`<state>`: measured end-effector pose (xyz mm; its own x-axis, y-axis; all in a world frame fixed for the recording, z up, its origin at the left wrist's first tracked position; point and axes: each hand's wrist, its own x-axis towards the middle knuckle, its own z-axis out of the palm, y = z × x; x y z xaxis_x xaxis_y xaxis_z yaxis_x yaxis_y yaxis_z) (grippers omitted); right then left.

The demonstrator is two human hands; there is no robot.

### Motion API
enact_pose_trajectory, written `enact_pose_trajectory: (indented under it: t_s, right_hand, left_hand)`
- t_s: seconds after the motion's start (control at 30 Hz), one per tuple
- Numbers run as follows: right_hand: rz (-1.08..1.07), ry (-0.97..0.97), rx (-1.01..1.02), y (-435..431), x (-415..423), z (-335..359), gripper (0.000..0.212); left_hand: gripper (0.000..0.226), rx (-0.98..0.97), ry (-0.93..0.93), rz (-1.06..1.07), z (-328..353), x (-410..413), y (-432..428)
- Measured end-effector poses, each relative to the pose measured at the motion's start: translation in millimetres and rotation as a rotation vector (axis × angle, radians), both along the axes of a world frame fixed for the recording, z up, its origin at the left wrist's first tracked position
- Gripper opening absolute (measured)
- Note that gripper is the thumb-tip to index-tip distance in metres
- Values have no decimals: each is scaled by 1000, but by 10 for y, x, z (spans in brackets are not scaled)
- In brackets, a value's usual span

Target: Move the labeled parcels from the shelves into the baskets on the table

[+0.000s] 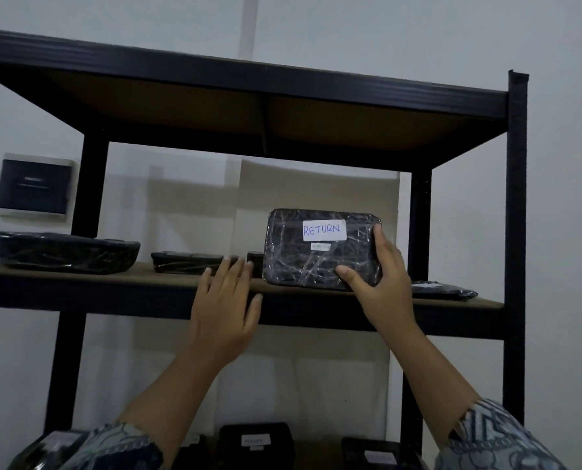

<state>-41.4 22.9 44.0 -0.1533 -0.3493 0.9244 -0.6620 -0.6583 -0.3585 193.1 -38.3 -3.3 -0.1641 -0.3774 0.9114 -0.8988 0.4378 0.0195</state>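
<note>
Presently parcel (299,259) upright, long axis left-right, label (324,230) outward, right hand (381,283) holding.

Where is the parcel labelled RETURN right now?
Head view, right of centre: the RETURN parcel stands tilted on the shelf, held by the right hand.

We see a black parcel (303,262) with a white label (324,230) lettered in blue, a black shelf frame (516,198) with brown boards (350,117), a white wall (571,232), and our sleeves (506,439) patterned blue and white.
</note>
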Motion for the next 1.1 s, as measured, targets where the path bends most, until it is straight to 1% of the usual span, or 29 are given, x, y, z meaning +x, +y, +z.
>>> enact_pose_trajectory:
  t_s: [0.17,0.3,0.43,0.6,0.7,1.0,1.1]
  right_hand:
    - [-9,-14,-107,276,-46,-381,86]
    - [-19,-62,-123,517,-83,-767,86]
    - [-50,-79,-46,723,-192,-1199,88]
    - [-122,-113,88,1000,-415,-1747,86]
    - [-187,-138,170,1137,-646,-2064,86]
    - [-317,-268,368,1540,-1639,-2969,86]
    - [-354,-276,420,1684,-2081,-3209,86]
  left_hand:
    - [64,-39,-17,-35,-407,-80,159]
    - [68,-7,-45,-51,-769,-177,306]
    - [67,37,-76,-90,-1150,-281,453]
    - [64,152,-100,-149,-1617,-521,635]
    - [64,228,-130,-220,-1877,-754,708]
    - [62,354,-195,-371,-2668,-1849,1009]
    - [62,425,-212,-412,-2971,-2314,1139]
